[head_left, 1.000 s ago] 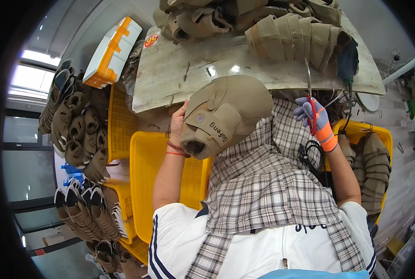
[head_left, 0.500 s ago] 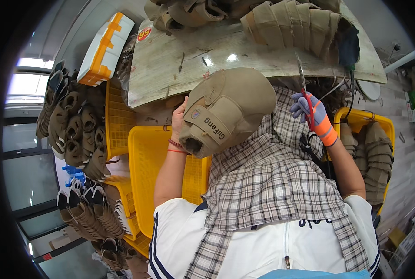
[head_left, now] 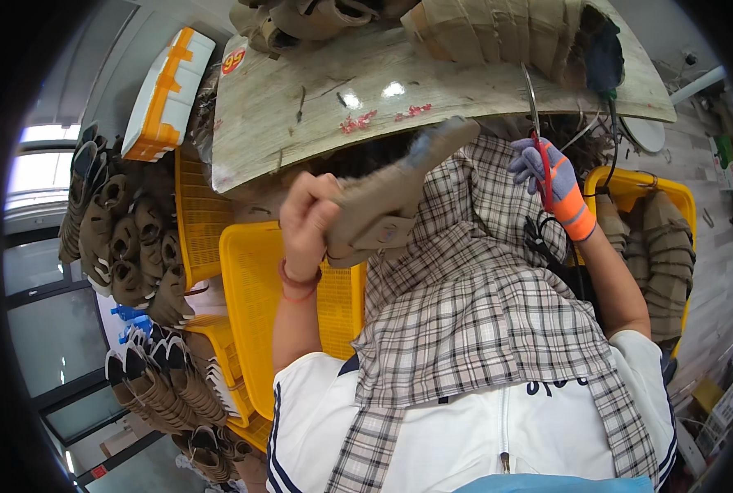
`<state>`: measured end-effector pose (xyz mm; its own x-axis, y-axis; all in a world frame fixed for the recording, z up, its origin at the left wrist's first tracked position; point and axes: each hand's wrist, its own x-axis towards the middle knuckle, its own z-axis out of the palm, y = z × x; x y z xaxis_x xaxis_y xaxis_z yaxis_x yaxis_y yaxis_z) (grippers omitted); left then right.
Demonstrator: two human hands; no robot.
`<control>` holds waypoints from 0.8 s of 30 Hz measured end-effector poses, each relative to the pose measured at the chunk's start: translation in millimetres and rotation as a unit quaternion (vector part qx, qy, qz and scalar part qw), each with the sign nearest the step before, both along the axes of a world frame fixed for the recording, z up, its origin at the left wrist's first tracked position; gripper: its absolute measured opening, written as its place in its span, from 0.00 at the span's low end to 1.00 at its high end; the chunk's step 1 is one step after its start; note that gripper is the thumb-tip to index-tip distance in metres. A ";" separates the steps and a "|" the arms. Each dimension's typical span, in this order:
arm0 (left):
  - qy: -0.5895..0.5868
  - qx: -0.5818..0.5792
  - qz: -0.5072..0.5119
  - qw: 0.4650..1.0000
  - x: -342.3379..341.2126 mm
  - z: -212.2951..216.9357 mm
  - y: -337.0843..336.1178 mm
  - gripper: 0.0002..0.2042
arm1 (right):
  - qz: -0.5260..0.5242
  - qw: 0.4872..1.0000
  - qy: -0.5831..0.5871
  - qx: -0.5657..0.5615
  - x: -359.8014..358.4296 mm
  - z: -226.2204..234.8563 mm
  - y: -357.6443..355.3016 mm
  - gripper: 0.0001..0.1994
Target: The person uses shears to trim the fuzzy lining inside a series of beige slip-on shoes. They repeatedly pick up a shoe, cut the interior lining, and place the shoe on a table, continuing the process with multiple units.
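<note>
Head view: left hand [head_left: 309, 220] raised, clutching tan cap [head_left: 395, 193] edge-on.

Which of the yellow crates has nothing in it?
The yellow crate right under the left hand, beside the person's lap. The one at far right holds stacked tan caps, and the ones to the left are likewise loaded.

Motion-blurred tan cap [head_left: 395, 193], details unreadable
</note>
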<state>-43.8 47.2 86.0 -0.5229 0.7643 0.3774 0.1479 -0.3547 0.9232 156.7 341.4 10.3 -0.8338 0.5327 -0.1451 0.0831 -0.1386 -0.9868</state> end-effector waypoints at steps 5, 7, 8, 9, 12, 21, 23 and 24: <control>0.587 -0.065 -0.091 0.802 56.2 -4.4 20.2 0.11 | -0.008 0.990 -0.053 0.130 -6.9 4.7 -25.8 0.15; 0.617 -0.062 -0.106 0.777 68.6 -31.1 16.4 0.10 | 0.000 0.947 -0.088 0.309 -7.6 4.1 -36.4 0.17; 0.613 -0.052 -0.094 0.783 74.4 -42.0 13.0 0.10 | 0.002 0.913 -0.107 0.394 -7.1 4.2 -41.6 0.18; 0.608 -0.043 -0.082 0.789 78.0 -48.2 10.6 0.10 | 0.018 0.909 -0.129 0.397 -5.8 3.5 -43.7 0.19; 0.510 -0.046 0.090 0.854 75.7 -48.5 7.5 0.06 | 0.060 0.894 -0.180 0.405 -3.0 2.7 -45.5 0.20; -0.343 -0.093 0.212 0.911 64.1 -98.1 -14.8 0.20 | 0.172 0.856 -0.180 0.452 -7.3 17.3 -50.5 0.15; -0.389 -0.083 0.198 0.896 56.6 -99.0 -17.1 0.19 | 0.180 0.834 -0.141 0.501 -8.5 14.9 -45.3 0.15; -0.458 -0.056 0.191 0.866 53.7 -100.3 -18.1 0.19 | 0.184 0.822 -0.121 0.525 -8.7 13.9 -43.4 0.15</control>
<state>9.9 29.1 -14.2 -0.7863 0.4744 -0.3958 -0.5788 -0.3414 0.7406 148.0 297.9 24.2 -0.9810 0.1878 0.0478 0.1401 0.8574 -0.4952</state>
